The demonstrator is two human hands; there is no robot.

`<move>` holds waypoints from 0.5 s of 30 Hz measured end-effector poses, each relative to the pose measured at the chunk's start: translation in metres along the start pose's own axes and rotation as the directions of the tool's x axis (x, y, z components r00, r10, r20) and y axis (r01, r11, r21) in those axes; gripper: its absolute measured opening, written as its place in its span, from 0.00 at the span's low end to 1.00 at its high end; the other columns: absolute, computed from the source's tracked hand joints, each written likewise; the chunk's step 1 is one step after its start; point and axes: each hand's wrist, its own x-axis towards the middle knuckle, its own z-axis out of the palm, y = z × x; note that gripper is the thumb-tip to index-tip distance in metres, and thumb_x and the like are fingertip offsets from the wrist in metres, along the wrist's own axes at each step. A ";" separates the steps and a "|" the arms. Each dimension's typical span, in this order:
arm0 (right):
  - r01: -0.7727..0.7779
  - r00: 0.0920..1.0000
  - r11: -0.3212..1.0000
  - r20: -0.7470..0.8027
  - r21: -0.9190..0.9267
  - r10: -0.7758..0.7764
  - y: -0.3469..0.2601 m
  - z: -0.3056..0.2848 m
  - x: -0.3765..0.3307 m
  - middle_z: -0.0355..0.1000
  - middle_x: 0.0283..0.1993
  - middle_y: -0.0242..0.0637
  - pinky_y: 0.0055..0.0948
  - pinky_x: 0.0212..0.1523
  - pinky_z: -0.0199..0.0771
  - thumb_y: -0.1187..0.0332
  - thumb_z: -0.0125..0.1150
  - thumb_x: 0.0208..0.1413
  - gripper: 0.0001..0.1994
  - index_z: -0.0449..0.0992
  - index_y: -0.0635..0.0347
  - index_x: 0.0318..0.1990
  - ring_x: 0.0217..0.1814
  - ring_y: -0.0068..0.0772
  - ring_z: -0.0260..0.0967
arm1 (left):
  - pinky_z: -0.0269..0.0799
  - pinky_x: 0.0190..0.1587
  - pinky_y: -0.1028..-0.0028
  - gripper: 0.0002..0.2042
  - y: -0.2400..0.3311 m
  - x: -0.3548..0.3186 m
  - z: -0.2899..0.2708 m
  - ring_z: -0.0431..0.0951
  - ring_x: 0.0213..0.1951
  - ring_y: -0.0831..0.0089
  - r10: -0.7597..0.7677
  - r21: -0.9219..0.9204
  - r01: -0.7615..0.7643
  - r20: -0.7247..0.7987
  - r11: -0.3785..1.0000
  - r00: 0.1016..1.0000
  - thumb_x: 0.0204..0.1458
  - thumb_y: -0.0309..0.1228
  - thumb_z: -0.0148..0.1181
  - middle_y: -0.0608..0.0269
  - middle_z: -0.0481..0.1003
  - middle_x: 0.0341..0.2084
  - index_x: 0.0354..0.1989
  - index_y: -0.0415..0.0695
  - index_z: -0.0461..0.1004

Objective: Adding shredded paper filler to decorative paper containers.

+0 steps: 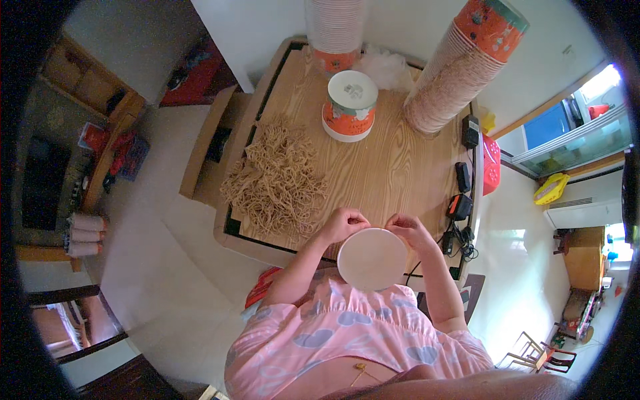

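Note:
A white paper tub (pixel 373 261) is held close to my body at the table's near edge, its round white face toward me. My left hand (pixel 344 225) pinches at the far left of its rim, and my right hand (pixel 408 231) pinches at the far right. Both hands' fingertips are partly hidden, so any small piece between them cannot be made out. Left of my hands lies a loose heap of tan twisted cords (pixel 277 183). Farther back, an orange-and-white paper tub (pixel 350 115) stands upside down on the table.
A tall wrapped stack of tubs (pixel 457 67) leans at the back right; another stack (pixel 335 37) stands at the back, beside crumpled clear plastic (pixel 387 69). Black adapters and cables (pixel 460 207) run along the wooden table's (pixel 373 167) right edge. An open cardboard box (pixel 212 147) is left of the table.

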 end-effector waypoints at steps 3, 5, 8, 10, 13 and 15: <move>0.078 0.991 0.972 -0.092 -0.222 -0.100 -0.018 0.011 -0.017 0.69 0.28 0.26 0.21 0.36 0.65 0.72 0.60 0.47 0.04 0.73 0.62 0.28 0.33 0.20 0.65 | 0.68 0.27 0.81 0.03 0.046 -0.007 -0.001 0.73 0.24 0.81 0.015 0.000 -0.015 0.000 1.000 1.000 0.42 0.25 0.62 0.65 0.74 0.20 0.25 0.40 0.77; 0.082 0.984 0.939 -0.125 -0.334 -0.130 -0.021 0.013 -0.021 0.70 0.28 0.26 0.22 0.36 0.65 0.71 0.61 0.46 0.04 0.74 0.62 0.28 0.33 0.20 0.65 | 0.68 0.28 0.81 0.03 0.061 -0.010 -0.001 0.72 0.24 0.81 0.018 -0.004 -0.018 0.022 1.000 1.000 0.42 0.24 0.62 0.65 0.74 0.20 0.25 0.40 0.77; 0.228 0.958 0.866 -0.059 -0.444 -0.282 -0.027 0.019 -0.025 0.70 0.27 0.27 0.22 0.34 0.66 0.71 0.62 0.45 0.04 0.75 0.61 0.29 0.31 0.19 0.65 | 0.68 0.30 0.79 0.03 0.058 -0.011 0.000 0.73 0.27 0.79 0.078 0.012 -0.079 0.052 0.997 0.996 0.42 0.24 0.62 0.65 0.74 0.22 0.25 0.40 0.76; 0.182 0.972 0.885 -0.058 -0.428 -0.228 -0.035 0.029 -0.029 0.71 0.26 0.29 0.22 0.33 0.66 0.71 0.62 0.45 0.05 0.75 0.61 0.29 0.30 0.19 0.64 | 0.68 0.33 0.78 0.03 0.047 -0.011 0.004 0.73 0.29 0.76 0.136 0.029 -0.139 0.068 0.990 0.988 0.43 0.25 0.61 0.65 0.74 0.24 0.25 0.40 0.75; 0.152 0.979 0.895 -0.060 -0.419 -0.195 -0.026 0.028 -0.026 0.71 0.26 0.29 0.22 0.32 0.65 0.71 0.61 0.45 0.05 0.75 0.60 0.30 0.29 0.19 0.64 | 0.68 0.35 0.77 0.02 0.041 -0.011 0.012 0.73 0.29 0.76 0.183 0.005 -0.183 0.048 0.983 0.982 0.42 0.23 0.61 0.65 0.73 0.24 0.24 0.40 0.75; 0.149 0.981 0.879 -0.046 -0.453 -0.190 -0.026 0.027 -0.027 0.70 0.27 0.29 0.22 0.31 0.65 0.71 0.61 0.45 0.05 0.75 0.60 0.30 0.29 0.19 0.63 | 0.67 0.38 0.74 0.03 0.047 -0.013 0.016 0.72 0.29 0.75 0.000 -0.089 0.006 0.063 0.996 0.998 0.40 0.22 0.62 0.64 0.73 0.23 0.24 0.40 0.74</move>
